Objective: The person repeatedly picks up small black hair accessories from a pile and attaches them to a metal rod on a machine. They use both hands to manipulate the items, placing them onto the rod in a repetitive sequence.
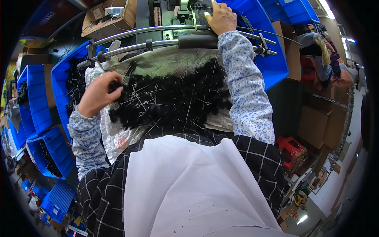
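Observation:
A heap of black twisted-wire brushes (169,94) with looped wire ends lies before me on a pale sheet. My left hand (98,93) is at the heap's left edge, its fingers curled round dark bristles. Beside those fingers a small bristle brush (129,72) sticks up at a slant. My right hand (223,19) is up at the machine (183,15), a light cover on its thumb. Between its thumb and forefinger is the end of a thin bristle brush (201,6), which lies across the machine. The frame's top edge cuts off part of this area.
Two metal rails (138,45) cross between the heap and the machine. Blue bins (272,67) flank the work on both sides. A cardboard box (112,19) with a small white device stands at the back left. Another person (327,59) is at the far right.

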Demonstrator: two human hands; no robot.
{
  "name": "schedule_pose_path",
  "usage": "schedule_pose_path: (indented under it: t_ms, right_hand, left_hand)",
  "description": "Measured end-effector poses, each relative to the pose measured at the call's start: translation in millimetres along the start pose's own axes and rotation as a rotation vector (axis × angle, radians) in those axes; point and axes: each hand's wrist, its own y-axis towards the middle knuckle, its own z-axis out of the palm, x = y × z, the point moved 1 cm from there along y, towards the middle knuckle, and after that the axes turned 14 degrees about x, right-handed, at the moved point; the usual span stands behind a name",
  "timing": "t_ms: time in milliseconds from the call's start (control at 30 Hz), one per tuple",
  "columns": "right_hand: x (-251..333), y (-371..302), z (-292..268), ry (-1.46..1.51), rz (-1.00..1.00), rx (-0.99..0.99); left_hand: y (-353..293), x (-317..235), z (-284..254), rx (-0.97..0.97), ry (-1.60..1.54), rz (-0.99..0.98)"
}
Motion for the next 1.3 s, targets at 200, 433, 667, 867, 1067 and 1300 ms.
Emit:
schedule_pose_path:
  t_ms: [200, 433, 667, 867, 1067, 1300]
  right_hand:
    - [2.5, -10.8, -10.3, -0.108, 0.057, -0.021]
    - [-10.7, -4.5, 12.7, 0.002, 0.021, 0.005]
    - [-8.3, -3.0, 12.7, 0.074, 0.064, 0.046]
    - [15.6, 1.8, 22.0, 0.162, 0.039, 0.017]
    - [52.7, 4.9, 28.3, 0.125, 0.047, -0.022]
    - [41.1, -2.3, 3.2, 0.094, 0.06, 0.03]
  left_hand:
    - [-3.1, -14.9, -23.0, -0.217, -0.071, 0.057]
    - [-3.0, -17.7, -18.6, -0.201, 0.004, 0.082]
    - [3.7, -20.9, -16.5, -0.203, -0.008, 0.116]
    - [4.0, -23.6, -16.9, -0.209, 0.027, 0.127]
    - [7.4, -27.1, -19.1, -0.173, -0.003, 0.114]
    - [7.5, -35.1, -22.9, -0.221, 0.019, 0.184]
